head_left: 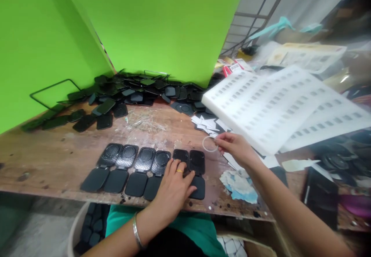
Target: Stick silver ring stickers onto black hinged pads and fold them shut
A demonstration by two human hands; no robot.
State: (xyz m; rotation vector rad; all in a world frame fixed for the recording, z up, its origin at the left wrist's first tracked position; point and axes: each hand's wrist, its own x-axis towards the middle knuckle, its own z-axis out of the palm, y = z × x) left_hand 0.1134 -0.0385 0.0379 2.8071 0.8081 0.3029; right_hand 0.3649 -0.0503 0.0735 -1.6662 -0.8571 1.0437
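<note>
A row of several black hinged plates (108,155) lies unfolded along the front of the wooden table, textured upper halves joined to smooth lower halves. My left hand (175,183) rests over the plates toward the right of the row, fingers spread, covering parts of them. Whether it presses on one of them I cannot tell. Between thumb and fingers of my right hand (233,144), a thin whitish ring (210,143) is pinched by its edge, raised near the right end of the row.
Behind, a heap of black plates (139,89) lies against the green partition (162,25). White foam sheets (272,102) with slots rest at right, near paper scraps (207,124) and a crumpled white-blue cloth (239,185). Below the table edge stands a bin (75,226) of black pieces.
</note>
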